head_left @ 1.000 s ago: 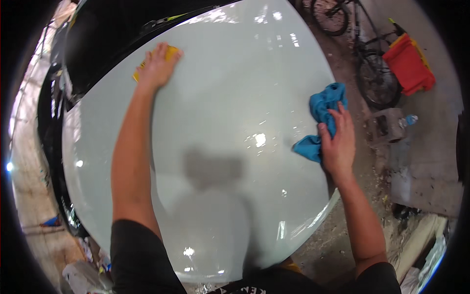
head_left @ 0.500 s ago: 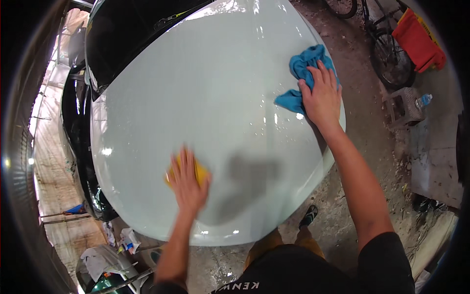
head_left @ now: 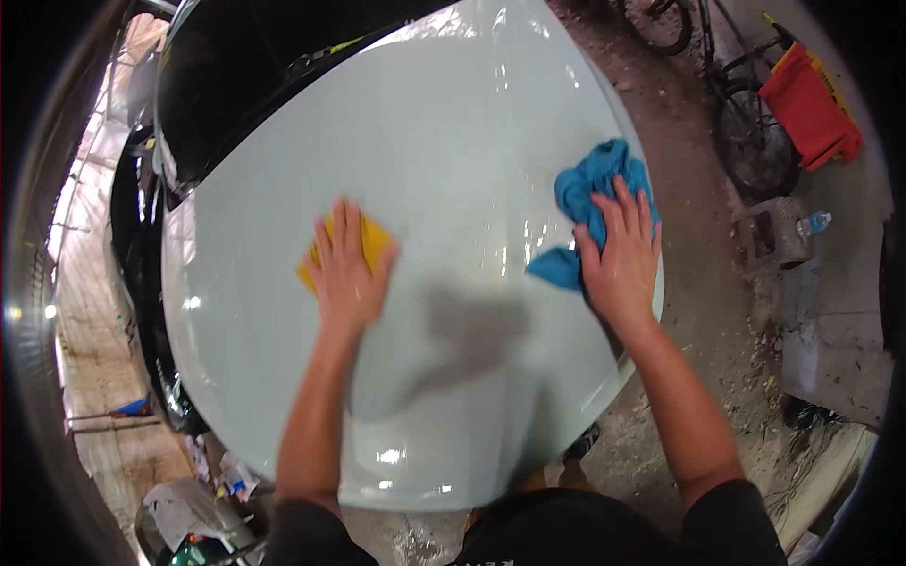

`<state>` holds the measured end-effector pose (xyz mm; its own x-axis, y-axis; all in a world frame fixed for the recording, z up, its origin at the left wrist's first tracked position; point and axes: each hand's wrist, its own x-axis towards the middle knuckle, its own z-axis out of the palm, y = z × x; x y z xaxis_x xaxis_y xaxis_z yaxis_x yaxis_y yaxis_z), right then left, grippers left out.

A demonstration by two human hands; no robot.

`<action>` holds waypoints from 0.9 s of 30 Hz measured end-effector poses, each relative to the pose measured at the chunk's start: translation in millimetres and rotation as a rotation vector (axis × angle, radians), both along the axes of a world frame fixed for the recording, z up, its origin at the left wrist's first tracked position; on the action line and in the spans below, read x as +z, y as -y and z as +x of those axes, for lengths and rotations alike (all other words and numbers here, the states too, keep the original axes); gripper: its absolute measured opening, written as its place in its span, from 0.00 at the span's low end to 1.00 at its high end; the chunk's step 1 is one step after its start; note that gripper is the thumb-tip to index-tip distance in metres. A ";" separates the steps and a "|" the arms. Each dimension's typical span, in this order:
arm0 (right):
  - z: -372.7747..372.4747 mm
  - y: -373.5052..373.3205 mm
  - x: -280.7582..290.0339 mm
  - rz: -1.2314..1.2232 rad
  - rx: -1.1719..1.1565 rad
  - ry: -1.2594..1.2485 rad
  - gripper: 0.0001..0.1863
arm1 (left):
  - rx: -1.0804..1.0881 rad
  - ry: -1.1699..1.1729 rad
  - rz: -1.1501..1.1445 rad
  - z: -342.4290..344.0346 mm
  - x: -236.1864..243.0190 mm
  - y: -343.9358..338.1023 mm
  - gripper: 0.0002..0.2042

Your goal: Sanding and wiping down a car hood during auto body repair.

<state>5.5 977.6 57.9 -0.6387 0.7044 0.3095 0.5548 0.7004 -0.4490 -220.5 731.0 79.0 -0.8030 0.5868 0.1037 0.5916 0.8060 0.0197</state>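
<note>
A pale, glossy car hood fills the middle of the head view, with water drops and light reflections on it. My left hand lies flat, fingers spread, over a yellow pad that touches the hood left of centre. Whether the pad is a sponge or a folded cloth I cannot tell, since the hand covers most of it. Near the hood's right edge, my right hand rests with fingers stretched out on a bunched blue cloth. One corner of the cloth sticks out to the left.
The dark windshield is at the upper left. Right of the car, a bicycle stands by a red cloth. A hollow concrete block with a plastic bottle sits on the dirt floor. Another dark vehicle is close on the left.
My left hand and the yellow pad have slid forward across the hood, away from me. My right hand stays on the blue cloth. The whole view has shifted slightly.
</note>
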 end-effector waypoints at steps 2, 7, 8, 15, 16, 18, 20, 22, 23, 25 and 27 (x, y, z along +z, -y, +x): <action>2.2 1.2 4.6 0.000 -0.009 0.021 0.22 | -0.002 -0.009 -0.007 -89.7 11.3 -73.4 0.39; -1.7 12.2 13.9 -0.041 0.021 0.027 0.21 | 0.050 0.030 0.074 -251.8 31.1 -187.9 0.44; -3.1 11.2 12.1 -0.021 0.000 0.041 0.21 | 0.080 0.052 0.034 -262.7 33.1 -199.6 0.44; -11.0 11.7 17.8 -0.001 0.022 0.012 0.21 | -0.054 -0.017 -0.007 -211.5 23.1 -146.4 0.41; -16.5 4.7 18.0 -0.021 0.035 -0.007 0.21 | -0.130 -0.044 -0.005 -182.1 27.6 -125.1 0.39; -25.8 -17.8 3.3 0.075 0.072 0.003 0.23 | -0.223 -0.059 -0.005 -84.1 11.1 -62.3 0.37; -45.7 -64.9 -9.5 0.038 0.073 -0.073 0.24 | -0.246 -0.047 -0.035 36.8 -5.5 1.1 0.40; -73.0 -98.1 -10.5 -0.024 0.037 -0.146 0.24 | -0.140 0.079 -0.046 152.5 -11.8 75.3 0.44; -86.6 -99.6 -4.6 -0.044 0.043 -0.177 0.24 | -0.033 0.115 -0.073 205.7 -13.3 117.4 0.45; -106.8 -98.9 1.0 -0.121 -0.043 -0.140 0.24 | 0.107 0.243 -0.041 299.0 -29.0 184.0 0.46; -104.1 -94.4 -0.3 -0.153 -0.019 -0.134 0.24 | 0.179 0.292 -0.035 327.3 -35.6 191.6 0.46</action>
